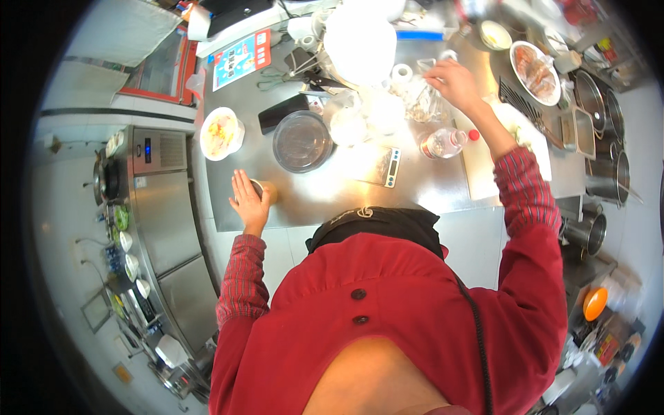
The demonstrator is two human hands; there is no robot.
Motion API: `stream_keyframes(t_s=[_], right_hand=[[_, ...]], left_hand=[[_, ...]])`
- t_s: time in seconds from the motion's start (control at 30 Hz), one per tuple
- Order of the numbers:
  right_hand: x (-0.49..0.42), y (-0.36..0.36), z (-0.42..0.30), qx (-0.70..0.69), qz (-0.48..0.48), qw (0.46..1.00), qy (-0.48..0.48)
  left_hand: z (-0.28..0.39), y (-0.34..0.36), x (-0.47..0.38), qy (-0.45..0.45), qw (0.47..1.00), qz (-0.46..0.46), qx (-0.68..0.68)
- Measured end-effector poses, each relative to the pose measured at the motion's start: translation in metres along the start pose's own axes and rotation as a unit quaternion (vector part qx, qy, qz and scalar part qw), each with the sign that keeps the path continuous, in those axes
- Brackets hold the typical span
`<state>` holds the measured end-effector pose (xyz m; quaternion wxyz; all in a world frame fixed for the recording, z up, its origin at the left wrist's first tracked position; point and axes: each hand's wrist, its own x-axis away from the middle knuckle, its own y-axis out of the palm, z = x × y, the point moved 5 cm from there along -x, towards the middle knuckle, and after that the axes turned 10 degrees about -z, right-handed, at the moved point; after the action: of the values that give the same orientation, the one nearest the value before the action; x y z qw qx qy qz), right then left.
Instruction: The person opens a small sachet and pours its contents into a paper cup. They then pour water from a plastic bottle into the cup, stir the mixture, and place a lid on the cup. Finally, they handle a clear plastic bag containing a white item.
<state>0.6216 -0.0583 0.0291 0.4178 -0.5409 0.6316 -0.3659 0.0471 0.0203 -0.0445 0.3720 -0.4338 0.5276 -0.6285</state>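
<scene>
My left hand [250,201] is laid flat against the left side of a tan cup [268,192] near the front edge of the steel table [233,218]. Its thumb lies across the cup's rim and is apart from the fingers. Farther back, my right hand [452,82] reaches over clear plastic bags [423,98], near a white roll [401,73]. Its fingers are bent, and whether they pinch something cannot be told. Between my hands are a round dark container [302,141] with a clear lid, a small digital scale [392,167] and a clear plastic bottle [442,143].
A white tub of food [222,134] stands at the left, with a dark phone [280,114] and scissors [272,78] behind. To the right are a cutting board [478,168], a red cap [473,135], and a plate of wrapped food [535,72]. Steel pots [607,176] stand beyond.
</scene>
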Motion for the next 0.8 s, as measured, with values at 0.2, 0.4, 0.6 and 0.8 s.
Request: stream_keyframes(t_s=[0.2, 0.4, 0.6, 0.8], right_hand=[[-0.084, 0.062, -0.003, 0.173, -0.223, 0.959, -0.024], [-0.098, 0.106, 0.038, 0.088, -0.224, 0.971, 0.010], [-0.091, 0.004, 0.063, -0.371, -0.107, 0.920, 0.065], [-0.021, -0.112, -0.088, -0.508, -0.107, 0.855, -0.016]], left_hand=[[-0.034, -0.019, 0.004, -0.022, 0.998, 0.031, 0.040], [-0.003, -0.040, 0.030, -0.037, 0.986, 0.126, 0.098], [0.049, -0.096, 0.054, 0.007, 0.957, 0.222, 0.188], [0.127, -0.180, 0.038, 0.211, 0.879, 0.231, 0.360]])
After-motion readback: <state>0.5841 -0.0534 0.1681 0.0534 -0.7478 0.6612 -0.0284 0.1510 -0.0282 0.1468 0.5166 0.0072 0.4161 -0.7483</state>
